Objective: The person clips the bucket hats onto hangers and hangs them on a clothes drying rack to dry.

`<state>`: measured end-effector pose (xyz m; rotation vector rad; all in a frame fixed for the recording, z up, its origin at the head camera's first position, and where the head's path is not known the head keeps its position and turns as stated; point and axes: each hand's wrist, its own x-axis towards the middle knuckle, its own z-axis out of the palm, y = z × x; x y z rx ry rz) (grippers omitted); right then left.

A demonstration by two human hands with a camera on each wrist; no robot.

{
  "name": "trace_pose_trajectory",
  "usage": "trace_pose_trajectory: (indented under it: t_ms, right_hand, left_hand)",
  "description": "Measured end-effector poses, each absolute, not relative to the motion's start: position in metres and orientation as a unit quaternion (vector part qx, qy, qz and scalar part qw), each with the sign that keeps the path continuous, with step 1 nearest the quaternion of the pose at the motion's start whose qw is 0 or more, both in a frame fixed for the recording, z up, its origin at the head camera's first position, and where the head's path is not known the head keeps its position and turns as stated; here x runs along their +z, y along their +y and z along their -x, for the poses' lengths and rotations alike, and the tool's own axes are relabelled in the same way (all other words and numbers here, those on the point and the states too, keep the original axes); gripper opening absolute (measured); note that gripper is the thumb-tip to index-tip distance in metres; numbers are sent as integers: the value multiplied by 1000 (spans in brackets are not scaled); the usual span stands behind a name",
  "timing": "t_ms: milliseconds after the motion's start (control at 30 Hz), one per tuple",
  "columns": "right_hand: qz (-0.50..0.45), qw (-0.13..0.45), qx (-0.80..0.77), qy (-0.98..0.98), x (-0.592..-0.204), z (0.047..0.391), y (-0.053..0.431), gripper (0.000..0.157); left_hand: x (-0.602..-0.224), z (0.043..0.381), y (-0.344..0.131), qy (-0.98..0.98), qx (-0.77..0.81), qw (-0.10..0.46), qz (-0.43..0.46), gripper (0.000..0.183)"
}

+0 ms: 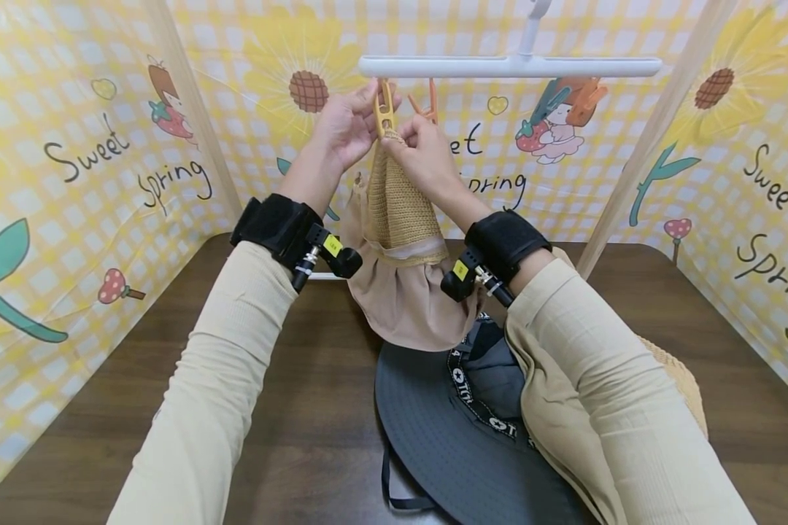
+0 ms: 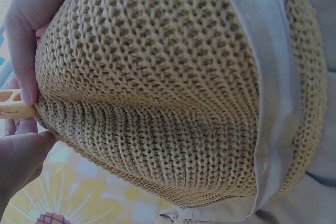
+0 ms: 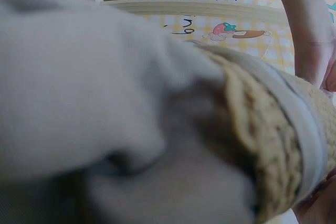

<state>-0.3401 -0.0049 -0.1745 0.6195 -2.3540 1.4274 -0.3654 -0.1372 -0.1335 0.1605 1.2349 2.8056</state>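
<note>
A tan knitted hat (image 1: 400, 204) with a pinkish-beige fabric brim (image 1: 414, 299) hangs crown up, its top at the lower end of a yellow clothespin (image 1: 384, 109). My left hand (image 1: 344, 127) holds the clothespin, fingers partly behind it; in the left wrist view its fingertip meets the crown's edge. With thumb and fingers, my right hand (image 1: 430, 157) pinches the crown's top just below the clothespin. Close up, the knitted crown (image 2: 147, 77) and its pale band (image 2: 275, 103) fill the left wrist view. Blurred brim fabric (image 3: 79, 87) covers much of the right wrist view.
A white hanger bar (image 1: 499, 67) runs overhead, with orange (image 1: 430, 102), teal (image 1: 551, 98) and another orange clothespin (image 1: 587, 102) beneath it. On the brown table (image 1: 315, 408) lie a dark grey hat (image 1: 427, 430), a beige hat (image 1: 554, 408) and a woven straw item (image 1: 679, 379), partly under my right arm.
</note>
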Motion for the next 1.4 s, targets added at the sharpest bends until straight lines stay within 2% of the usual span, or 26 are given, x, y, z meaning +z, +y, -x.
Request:
trace_pose_trajectory:
  t_ms: [367, 633, 867, 1267, 1400]
  right_hand:
    - [-221, 180, 480, -830, -172, 339, -4, 13]
    - [-222, 172, 474, -834, -168, 338, -3, 16]
    - [-233, 178, 458, -839, -165, 338, -2, 16]
    - [-217, 142, 386, -885, -151, 334, 0, 17]
    - [-220, 119, 356, -900, -145, 334, 1, 16]
  left_hand:
    - [-133, 365, -136, 406, 911, 35, -62, 33]
    - [-132, 364, -138, 417, 906, 28, -59, 28]
    - [-132, 364, -138, 420, 905, 30, -65, 31]
    - [-135, 363, -138, 422, 903, 35, -71, 31]
    - [-137, 363, -138, 423, 903, 39, -70, 20]
